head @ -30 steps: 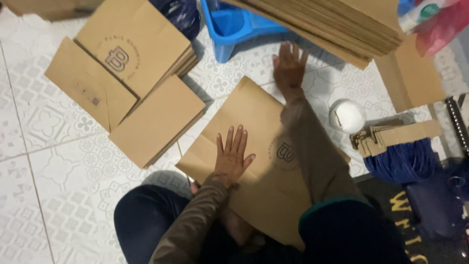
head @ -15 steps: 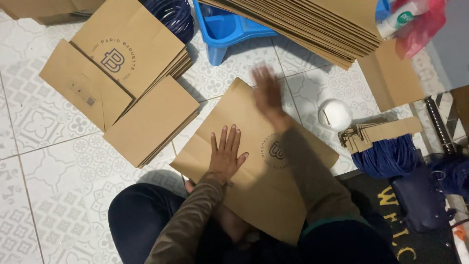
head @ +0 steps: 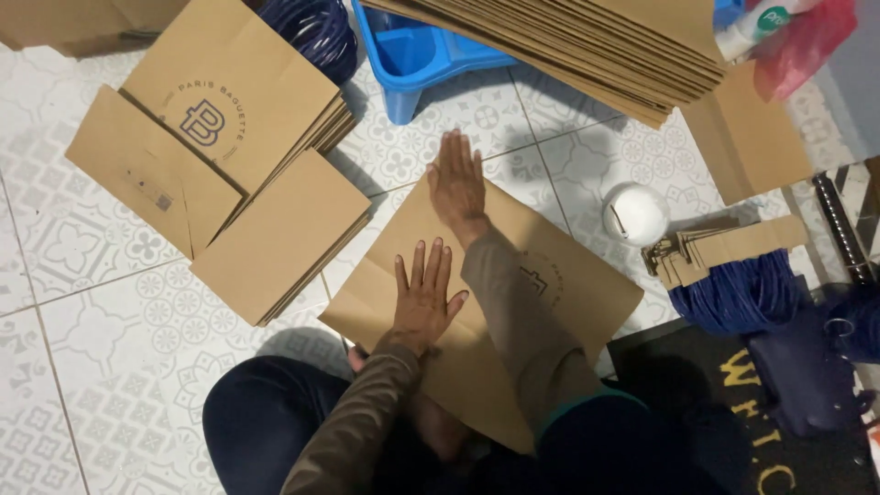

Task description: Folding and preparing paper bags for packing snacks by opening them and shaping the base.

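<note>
A flat brown paper bag (head: 568, 293) lies on the tiled floor in front of me, one corner pointing away. My left hand (head: 423, 298) presses flat on its near left part, fingers spread. My right hand (head: 456, 183) lies flat on the far corner of the bag, fingers together and stretched forward. Neither hand grips anything. My sleeves cover part of the bag's printed mark.
Stacks of finished brown bags (head: 229, 174) lie to the left. A long pile of flat brown sheets (head: 587, 46) runs across the top, beside a blue plastic stool (head: 422, 64). On the right are a white round glue pot (head: 634, 214), folded paper strips (head: 724, 247) and blue cord bundles (head: 733, 293).
My right hand slid from the far right edge of the bag leftward to its far corner. The left hand stayed pressed in place.
</note>
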